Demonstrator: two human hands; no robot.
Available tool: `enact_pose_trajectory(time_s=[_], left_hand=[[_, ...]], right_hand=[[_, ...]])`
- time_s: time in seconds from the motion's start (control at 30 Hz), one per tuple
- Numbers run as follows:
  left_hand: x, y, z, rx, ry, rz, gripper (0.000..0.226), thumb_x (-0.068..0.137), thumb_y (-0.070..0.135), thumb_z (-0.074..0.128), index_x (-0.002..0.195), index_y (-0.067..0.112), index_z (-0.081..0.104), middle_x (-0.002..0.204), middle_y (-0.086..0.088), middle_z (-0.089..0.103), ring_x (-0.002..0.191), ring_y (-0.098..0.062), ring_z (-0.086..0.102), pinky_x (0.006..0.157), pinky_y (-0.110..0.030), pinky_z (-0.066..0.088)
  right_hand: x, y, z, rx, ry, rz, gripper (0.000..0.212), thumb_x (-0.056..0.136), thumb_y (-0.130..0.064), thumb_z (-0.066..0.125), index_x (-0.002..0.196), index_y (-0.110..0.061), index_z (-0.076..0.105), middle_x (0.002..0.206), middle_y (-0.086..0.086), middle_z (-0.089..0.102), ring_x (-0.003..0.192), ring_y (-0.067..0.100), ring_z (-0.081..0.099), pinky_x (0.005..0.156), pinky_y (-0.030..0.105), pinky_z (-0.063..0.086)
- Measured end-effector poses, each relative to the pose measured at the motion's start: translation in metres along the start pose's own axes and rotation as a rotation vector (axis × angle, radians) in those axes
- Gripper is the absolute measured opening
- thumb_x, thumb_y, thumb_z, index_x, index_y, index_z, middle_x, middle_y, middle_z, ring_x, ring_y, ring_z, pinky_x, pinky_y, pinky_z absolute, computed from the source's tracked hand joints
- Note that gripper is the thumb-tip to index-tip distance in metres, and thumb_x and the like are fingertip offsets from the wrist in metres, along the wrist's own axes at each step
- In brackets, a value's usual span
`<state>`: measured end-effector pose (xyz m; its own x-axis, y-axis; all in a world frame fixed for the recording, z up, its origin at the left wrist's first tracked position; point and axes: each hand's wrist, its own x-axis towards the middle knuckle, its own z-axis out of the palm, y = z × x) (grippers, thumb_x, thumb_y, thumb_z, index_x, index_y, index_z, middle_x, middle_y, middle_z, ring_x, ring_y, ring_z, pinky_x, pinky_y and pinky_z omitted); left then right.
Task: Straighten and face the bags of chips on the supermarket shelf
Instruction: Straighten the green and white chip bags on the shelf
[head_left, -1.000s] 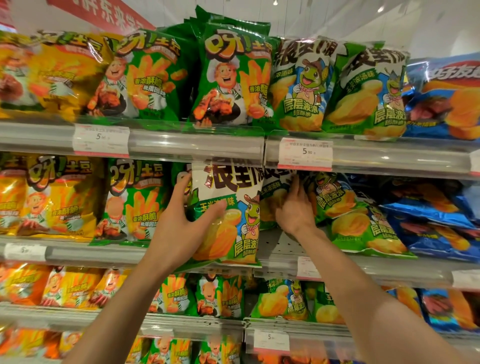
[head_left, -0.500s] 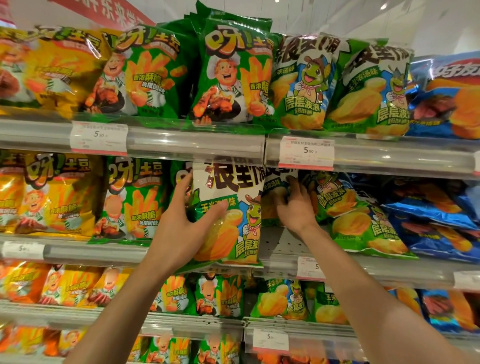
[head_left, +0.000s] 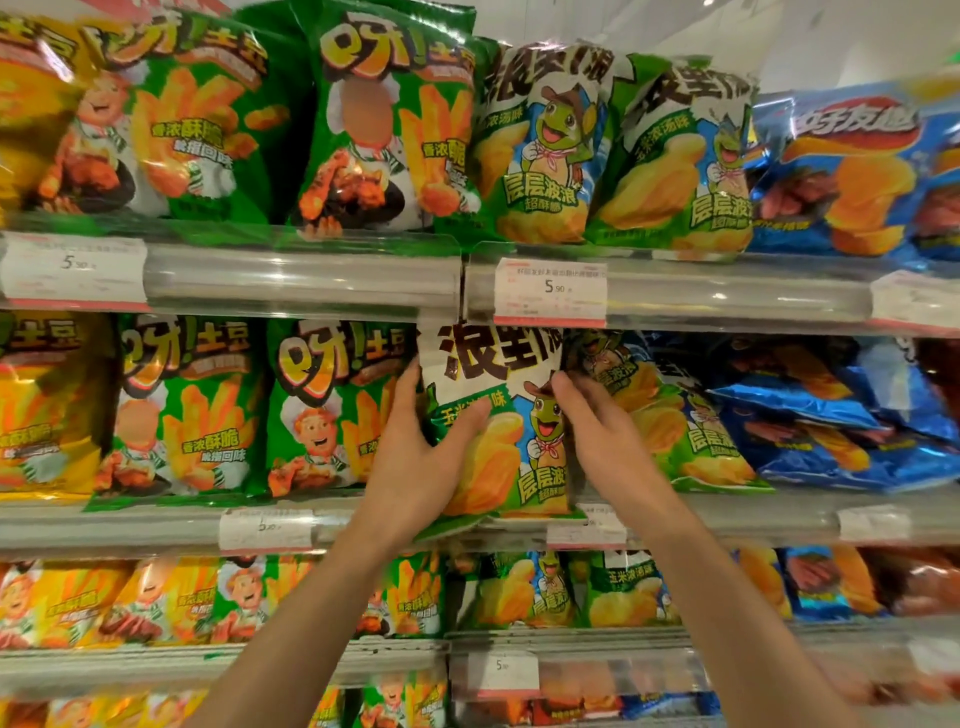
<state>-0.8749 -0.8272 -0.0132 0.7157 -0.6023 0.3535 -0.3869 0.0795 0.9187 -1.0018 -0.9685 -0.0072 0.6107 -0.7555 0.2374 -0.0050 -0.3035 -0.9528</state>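
I have both hands on one green-and-white bag of wavy chips (head_left: 498, 415) with a cartoon frog on its front, standing upright on the middle shelf (head_left: 156, 525) with its face toward me. My left hand (head_left: 421, 457) clasps the bag's left edge: the thumb lies across the front panel and the fingers reach up along the side. My right hand (head_left: 602, 441) takes the right edge, fingers curled toward it; I think they pinch the seam, though the fingertips blur into the print there.

Just left of my left hand stands a green bag of potato sticks (head_left: 332, 410) with a chef on it, touching the one I hold, and another of the same kind (head_left: 182, 410) stands beyond it. Just right of my right hand a second frog bag (head_left: 685, 426) leans back and tilts away, partly tucked behind the held bag. Further right lie blue chip bags (head_left: 841, 426), slumped and crumpled against each other.

Above my hands, on the upper shelf (head_left: 311, 280), green chef bags (head_left: 384, 124) and frog bags (head_left: 545, 145) stand facing forward, with a white price tag (head_left: 550, 293) on the rail directly over the held bag. Below my forearms the lower shelf (head_left: 130, 665) carries more yellow and green bags.
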Motion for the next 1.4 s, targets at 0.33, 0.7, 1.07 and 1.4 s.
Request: enact_pose_trajectory(time_s=[0.33, 0.7, 1.07, 1.4], left_hand=[[0.037, -0.016, 0.037, -0.024, -0.061, 0.05, 0.059, 0.097, 0.027, 0.066, 0.138, 0.044, 0.028, 0.117, 0.038, 0.046, 0.101, 0.034, 0.044, 0.086, 0.004, 0.035], [0.029, -0.018, 0.028, -0.02, -0.148, 0.015, 0.083, 0.091, 0.046, 0.068, 0.157, 0.039, 0.018, 0.124, 0.038, 0.051, 0.117, 0.012, 0.052, 0.11, -0.034, 0.045], [-0.021, -0.027, -0.024, 0.058, -0.143, 0.105, 0.048, 0.095, 0.034, 0.064, 0.14, 0.035, 0.046, 0.122, 0.021, 0.058, 0.108, 0.007, 0.058, 0.086, -0.009, 0.048], [-0.058, -0.032, -0.001, -0.055, -0.169, -0.052, 0.026, 0.097, 0.022, 0.06, 0.12, 0.034, 0.057, 0.096, 0.015, 0.073, 0.095, -0.002, 0.068, 0.085, -0.019, 0.051]], right_hand=[[0.022, 0.019, 0.005, -0.063, 0.121, -0.05, 0.039, 0.102, -0.029, 0.055, 0.14, -0.021, 0.049, 0.117, -0.015, 0.063, 0.11, -0.001, 0.06, 0.09, 0.015, 0.047], [0.005, 0.014, 0.001, -0.081, 0.088, -0.035, 0.036, 0.101, -0.032, 0.058, 0.136, -0.034, 0.05, 0.123, -0.02, 0.061, 0.119, -0.001, 0.056, 0.102, 0.02, 0.044], [-0.082, 0.03, -0.025, -0.301, 0.216, 0.021, 0.031, 0.099, -0.033, 0.058, 0.13, -0.029, 0.057, 0.104, -0.013, 0.072, 0.091, 0.003, 0.07, 0.081, 0.029, 0.057], [-0.104, 0.045, -0.069, -0.213, 0.311, 0.045, 0.03, 0.091, -0.038, 0.056, 0.118, -0.026, 0.062, 0.088, -0.008, 0.076, 0.08, 0.01, 0.072, 0.08, 0.045, 0.059]])
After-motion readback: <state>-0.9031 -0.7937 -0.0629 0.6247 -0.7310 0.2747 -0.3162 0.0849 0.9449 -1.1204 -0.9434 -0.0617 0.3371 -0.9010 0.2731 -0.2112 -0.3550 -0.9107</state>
